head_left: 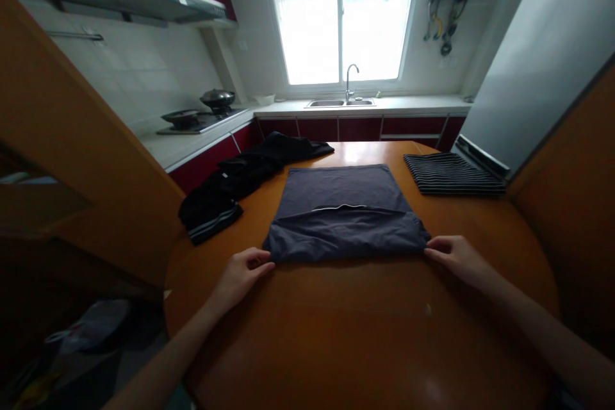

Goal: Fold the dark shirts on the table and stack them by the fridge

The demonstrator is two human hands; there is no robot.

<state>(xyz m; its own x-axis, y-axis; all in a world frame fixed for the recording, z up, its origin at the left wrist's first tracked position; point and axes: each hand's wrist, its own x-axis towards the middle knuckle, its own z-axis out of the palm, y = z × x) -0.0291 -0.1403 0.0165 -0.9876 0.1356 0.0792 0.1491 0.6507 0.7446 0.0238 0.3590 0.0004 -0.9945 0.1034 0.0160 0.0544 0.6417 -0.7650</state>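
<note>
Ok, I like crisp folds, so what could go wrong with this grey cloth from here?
The grey cloth shows wrinkles across its near part, which might set as creases if pressed flat. The left hand and right hand pinch only its near corners, so the middle could sag if lifted.

The dark blue-grey folded garment point(343, 234) is matt cloth, smooth at the far end and creased nearer. The black garment with pale stripes point(230, 182) is matt, rumpled fabric; the black-and-white striped folded cloth point(451, 175) looks flat and matt. The orange-brown rounded wooden desk point(360, 327) is smooth and glossy. The tall silver-grey fridge point(533, 70) has a satin, metallic sheen.
</note>
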